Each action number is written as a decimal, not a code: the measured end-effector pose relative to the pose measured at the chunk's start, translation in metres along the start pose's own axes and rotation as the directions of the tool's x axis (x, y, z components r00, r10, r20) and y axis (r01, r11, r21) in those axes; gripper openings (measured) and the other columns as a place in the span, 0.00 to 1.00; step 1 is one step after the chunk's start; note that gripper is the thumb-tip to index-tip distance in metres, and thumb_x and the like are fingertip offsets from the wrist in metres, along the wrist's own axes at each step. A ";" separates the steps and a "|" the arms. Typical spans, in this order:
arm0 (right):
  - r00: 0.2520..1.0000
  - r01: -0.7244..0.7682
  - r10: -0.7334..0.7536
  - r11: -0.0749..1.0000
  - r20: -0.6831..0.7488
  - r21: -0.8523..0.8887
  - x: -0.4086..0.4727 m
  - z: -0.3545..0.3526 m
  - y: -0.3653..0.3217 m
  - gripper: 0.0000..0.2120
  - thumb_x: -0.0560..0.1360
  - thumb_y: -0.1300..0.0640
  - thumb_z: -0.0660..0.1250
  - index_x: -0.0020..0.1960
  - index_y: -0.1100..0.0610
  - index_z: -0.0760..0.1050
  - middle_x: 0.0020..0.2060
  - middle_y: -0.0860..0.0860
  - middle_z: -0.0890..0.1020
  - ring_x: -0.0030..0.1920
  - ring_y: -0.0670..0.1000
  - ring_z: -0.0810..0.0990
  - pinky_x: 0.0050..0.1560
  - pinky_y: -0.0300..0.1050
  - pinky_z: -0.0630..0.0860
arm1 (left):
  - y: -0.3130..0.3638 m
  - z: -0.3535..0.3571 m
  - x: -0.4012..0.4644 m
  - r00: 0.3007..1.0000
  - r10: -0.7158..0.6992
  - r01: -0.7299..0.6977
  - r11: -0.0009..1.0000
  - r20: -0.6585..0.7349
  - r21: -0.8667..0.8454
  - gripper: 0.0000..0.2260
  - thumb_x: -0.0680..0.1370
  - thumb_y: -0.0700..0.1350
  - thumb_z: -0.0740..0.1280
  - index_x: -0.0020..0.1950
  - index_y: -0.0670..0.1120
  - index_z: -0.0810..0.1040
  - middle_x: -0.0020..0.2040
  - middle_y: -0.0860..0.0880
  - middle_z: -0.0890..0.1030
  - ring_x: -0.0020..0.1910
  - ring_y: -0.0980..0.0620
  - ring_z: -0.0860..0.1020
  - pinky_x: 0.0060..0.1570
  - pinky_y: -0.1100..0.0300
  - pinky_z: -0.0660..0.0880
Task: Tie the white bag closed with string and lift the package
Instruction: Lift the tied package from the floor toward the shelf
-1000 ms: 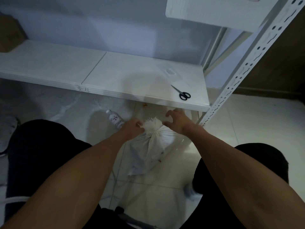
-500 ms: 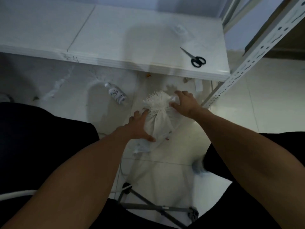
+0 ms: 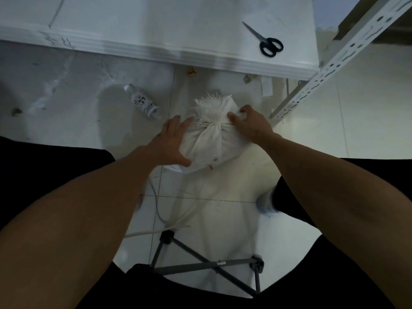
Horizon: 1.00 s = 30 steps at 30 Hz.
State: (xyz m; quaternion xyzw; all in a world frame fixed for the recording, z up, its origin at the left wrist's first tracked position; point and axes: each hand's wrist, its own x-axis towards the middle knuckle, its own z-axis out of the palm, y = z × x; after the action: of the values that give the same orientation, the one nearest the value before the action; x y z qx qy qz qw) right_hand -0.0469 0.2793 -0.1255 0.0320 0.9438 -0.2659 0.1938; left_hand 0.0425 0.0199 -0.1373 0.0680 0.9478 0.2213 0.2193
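Note:
The white bag (image 3: 211, 143) stands on the tiled floor just in front of the low shelf. Its neck is cinched with string (image 3: 214, 124), and a frayed tuft of fabric fans out above the tie. My left hand (image 3: 171, 143) lies flat against the bag's left side with fingers spread. My right hand (image 3: 250, 123) presses on the bag's upper right, its fingertips at the cinched neck. Whether the fingers pinch the string I cannot tell.
A low white shelf board (image 3: 156, 23) spans the top, with black-handled scissors (image 3: 265, 41) on its right end. A perforated shelf post (image 3: 334, 61) slants at the right. A small plastic bottle (image 3: 143, 101) lies on the floor left of the bag. Stool legs (image 3: 209, 264) cross below.
My left hand left the bag's neck and moved down flat onto its left side. My right hand stayed at the neck. The view tilted further down toward the floor.

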 end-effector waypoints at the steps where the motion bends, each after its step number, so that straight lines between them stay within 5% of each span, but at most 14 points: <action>1: 1.000 -0.021 0.021 1.000 -0.018 0.010 -0.001 -0.001 0.003 0.31 0.73 0.31 0.59 0.64 0.54 0.70 0.61 0.57 0.79 0.60 0.59 0.77 0.60 0.54 0.73 | -0.009 -0.002 0.004 0.999 -0.041 0.040 0.998 -0.023 -0.058 0.60 0.59 0.56 0.80 0.78 0.57 0.41 0.79 0.44 0.45 0.78 0.42 0.45 0.72 0.38 0.57; 3: 0.995 -0.067 0.072 0.995 -0.069 0.079 -0.004 -0.001 0.009 0.29 0.74 0.31 0.59 0.59 0.55 0.73 0.57 0.57 0.80 0.57 0.58 0.78 0.56 0.51 0.73 | -0.019 -0.005 0.011 0.979 -0.201 0.181 0.933 -0.034 -0.310 0.59 0.58 0.53 0.80 0.78 0.55 0.44 0.78 0.42 0.49 0.77 0.41 0.50 0.73 0.42 0.57; 5: 0.982 -0.107 0.142 0.963 -0.127 0.248 -0.006 0.004 0.013 0.28 0.73 0.32 0.59 0.58 0.55 0.73 0.55 0.56 0.80 0.56 0.57 0.79 0.56 0.50 0.73 | -0.013 -0.010 0.017 0.929 -0.366 0.300 0.653 0.057 -0.695 0.52 0.60 0.52 0.76 0.77 0.52 0.51 0.75 0.44 0.60 0.70 0.44 0.65 0.66 0.49 0.68; 8: 0.969 -0.149 0.229 0.838 -0.092 0.525 -0.010 0.018 0.015 0.27 0.75 0.34 0.60 0.61 0.55 0.74 0.58 0.54 0.79 0.58 0.54 0.77 0.61 0.50 0.72 | 0.005 -0.014 0.023 0.901 -0.400 0.307 0.313 0.169 -0.899 0.19 0.75 0.42 0.66 0.66 0.49 0.70 0.57 0.49 0.76 0.47 0.53 0.76 0.41 0.62 0.76; 10: 0.956 -0.191 0.292 0.708 -0.035 0.679 -0.012 0.026 0.016 0.25 0.76 0.37 0.61 0.60 0.56 0.78 0.59 0.52 0.79 0.57 0.52 0.76 0.63 0.49 0.70 | 0.004 -0.012 0.029 0.884 -0.437 0.267 0.178 0.167 -0.947 0.15 0.74 0.43 0.63 0.60 0.50 0.78 0.54 0.47 0.81 0.50 0.47 0.80 0.47 0.60 0.80; 12: 0.934 -0.247 0.350 0.490 0.070 0.836 -0.012 0.032 0.023 0.20 0.76 0.41 0.63 0.56 0.55 0.82 0.58 0.53 0.82 0.57 0.53 0.79 0.65 0.53 0.73 | -0.006 -0.006 0.033 0.852 -0.488 0.249 0.059 0.190 -0.967 0.18 0.70 0.48 0.64 0.59 0.50 0.82 0.56 0.46 0.83 0.56 0.44 0.81 0.58 0.48 0.78; 15: 0.916 -0.309 0.352 0.311 0.193 0.899 -0.009 0.037 0.042 0.16 0.73 0.48 0.66 0.56 0.54 0.82 0.54 0.53 0.85 0.57 0.56 0.82 0.64 0.57 0.76 | -0.021 0.005 0.039 0.822 -0.526 0.251 -0.005 0.216 -0.968 0.16 0.75 0.51 0.65 0.58 0.46 0.82 0.56 0.45 0.84 0.56 0.43 0.81 0.61 0.46 0.76; 21: 0.915 -0.321 0.332 0.252 0.230 0.913 -0.012 0.051 0.043 0.13 0.81 0.55 0.57 0.54 0.57 0.79 0.51 0.55 0.83 0.51 0.54 0.82 0.58 0.51 0.78 | -0.039 0.034 0.048 0.839 -0.489 0.285 0.018 0.240 -0.958 0.15 0.77 0.55 0.63 0.57 0.50 0.82 0.55 0.49 0.84 0.56 0.48 0.81 0.58 0.53 0.77; 25: 0.911 -0.336 0.314 0.187 0.268 0.923 -0.007 0.050 0.042 0.14 0.81 0.53 0.56 0.54 0.58 0.79 0.51 0.57 0.83 0.55 0.58 0.80 0.63 0.55 0.75 | -0.044 0.030 0.051 0.865 -0.431 0.316 0.070 0.257 -0.946 0.23 0.72 0.62 0.66 0.63 0.53 0.79 0.59 0.52 0.83 0.58 0.49 0.80 0.54 0.53 0.77; 28: 0.918 -0.333 0.286 0.182 0.274 0.925 -0.005 0.040 0.038 0.15 0.81 0.53 0.57 0.55 0.59 0.79 0.51 0.58 0.83 0.55 0.59 0.81 0.62 0.55 0.76 | -0.039 0.015 0.050 0.860 -0.446 0.326 0.113 0.245 -0.939 0.17 0.77 0.57 0.62 0.61 0.53 0.79 0.57 0.53 0.83 0.52 0.51 0.80 0.45 0.58 0.75; 30: 0.932 -0.301 0.251 0.145 0.259 0.942 -0.008 0.026 0.031 0.17 0.81 0.51 0.56 0.57 0.60 0.79 0.50 0.57 0.85 0.53 0.57 0.83 0.57 0.51 0.78 | -0.034 0.005 0.048 0.864 -0.453 0.310 0.142 0.217 -0.940 0.15 0.77 0.52 0.62 0.59 0.49 0.81 0.57 0.48 0.83 0.52 0.48 0.80 0.50 0.56 0.77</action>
State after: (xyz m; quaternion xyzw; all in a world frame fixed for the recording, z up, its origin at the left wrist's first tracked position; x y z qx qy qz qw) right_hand -0.0255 0.2928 -0.1583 0.3129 0.5375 -0.7587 0.1938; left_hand 0.0006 0.0019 -0.1750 -0.3346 0.6104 0.6877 0.2063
